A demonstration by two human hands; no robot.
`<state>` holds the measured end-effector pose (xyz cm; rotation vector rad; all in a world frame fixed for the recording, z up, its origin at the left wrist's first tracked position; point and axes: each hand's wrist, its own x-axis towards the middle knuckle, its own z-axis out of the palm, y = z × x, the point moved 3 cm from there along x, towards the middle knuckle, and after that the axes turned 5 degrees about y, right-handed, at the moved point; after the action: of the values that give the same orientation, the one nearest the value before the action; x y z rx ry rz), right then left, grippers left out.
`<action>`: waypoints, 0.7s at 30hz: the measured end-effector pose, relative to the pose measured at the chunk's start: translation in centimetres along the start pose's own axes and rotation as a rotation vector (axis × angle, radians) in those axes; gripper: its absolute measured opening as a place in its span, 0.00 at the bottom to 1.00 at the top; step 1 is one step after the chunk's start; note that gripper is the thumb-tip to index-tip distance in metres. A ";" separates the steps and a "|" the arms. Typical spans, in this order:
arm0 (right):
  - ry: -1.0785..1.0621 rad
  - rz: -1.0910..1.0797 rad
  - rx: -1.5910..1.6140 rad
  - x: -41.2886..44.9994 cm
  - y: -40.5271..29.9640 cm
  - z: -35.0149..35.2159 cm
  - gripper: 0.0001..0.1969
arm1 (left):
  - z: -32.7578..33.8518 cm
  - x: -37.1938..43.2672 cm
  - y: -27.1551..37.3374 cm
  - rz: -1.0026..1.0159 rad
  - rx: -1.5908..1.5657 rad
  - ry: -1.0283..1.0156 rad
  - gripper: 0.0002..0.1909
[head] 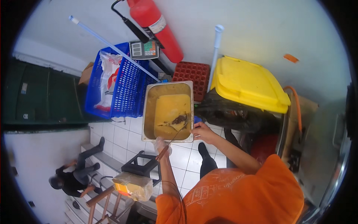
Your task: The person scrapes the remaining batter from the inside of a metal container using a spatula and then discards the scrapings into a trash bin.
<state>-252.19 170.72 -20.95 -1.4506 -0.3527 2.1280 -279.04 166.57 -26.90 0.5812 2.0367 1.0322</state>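
A deep rectangular stainless-steel food pan (168,89) is held out before me above the tiled floor. Yellowish residue coats its inside, with a dark brown clump (179,119) towards the near right. My left hand (161,145), in a clear plastic glove, grips the near rim. Across that hand and over the rim lies a thin metal utensil with a wooden handle (162,153); its far end reaches the clump. Whether my fingers also clamp the utensil is not visible. My bare right hand (205,132) holds the pan's right side by the near corner.
A yellow-lidded bin (249,81) with a black liner stands right. Beyond the pan are a red crate (193,75), a fire extinguisher (156,25) and blue baskets (128,86). A black stool (139,165) stands near left. A person (75,176) sits on steps.
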 end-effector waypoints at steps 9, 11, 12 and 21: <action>0.024 0.021 0.123 -13.3 7.2 -2.6 0.15 | -3.6 -11.9 4.7 0.736 1.072 -0.191 0.13; 0.065 0.004 0.154 -14.6 9.1 -4.4 0.15 | -1.8 -15.3 7.2 0.608 1.112 -0.265 0.14; 0.122 0.026 0.150 -15.4 9.7 -5.1 0.16 | -1.1 -16.0 6.7 0.668 1.120 -0.292 0.09; 0.210 0.110 0.122 -18.9 13.2 -11.3 0.20 | 4.5 -19.4 -0.7 0.801 1.157 -0.556 0.09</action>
<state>-240.25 148.31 -17.10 -1.6350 -0.0656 2.0179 -263.79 155.20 -20.92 2.1070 1.7034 -0.1202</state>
